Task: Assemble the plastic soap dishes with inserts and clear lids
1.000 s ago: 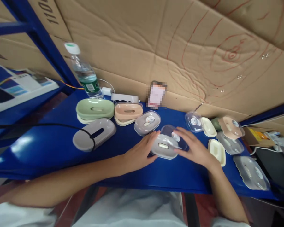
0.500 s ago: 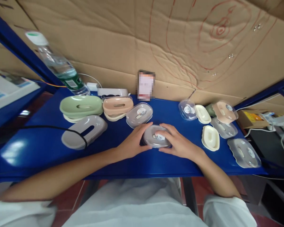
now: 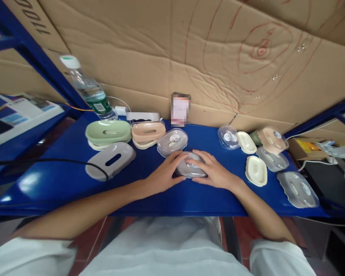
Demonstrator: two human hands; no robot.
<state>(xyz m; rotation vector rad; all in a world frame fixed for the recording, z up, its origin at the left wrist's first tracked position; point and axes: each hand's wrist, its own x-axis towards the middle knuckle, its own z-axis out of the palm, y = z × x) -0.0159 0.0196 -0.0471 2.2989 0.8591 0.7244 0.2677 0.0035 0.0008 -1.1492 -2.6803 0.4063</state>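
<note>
Between my hands, near the front middle of the blue table, is a grey soap box with a clear lid and a round label. My left hand grips its left end, thumb at the near side and fingers at the far side. My right hand holds the right end, its fingers lying over part of the lid and label. Just behind them sits another grey soap box with a clear lid. To the left lie a grey tray with a slot, a green tray and a peach tray.
On the right are a clear lid, cream dishes, a stacked peach box and a lidded grey box. A water bottle and phone stand by the cardboard wall. A black cable crosses the left side.
The camera view has shifted slightly. Both hands stay around the grey soap box, and the right fingers now lie a little farther over its lid.
</note>
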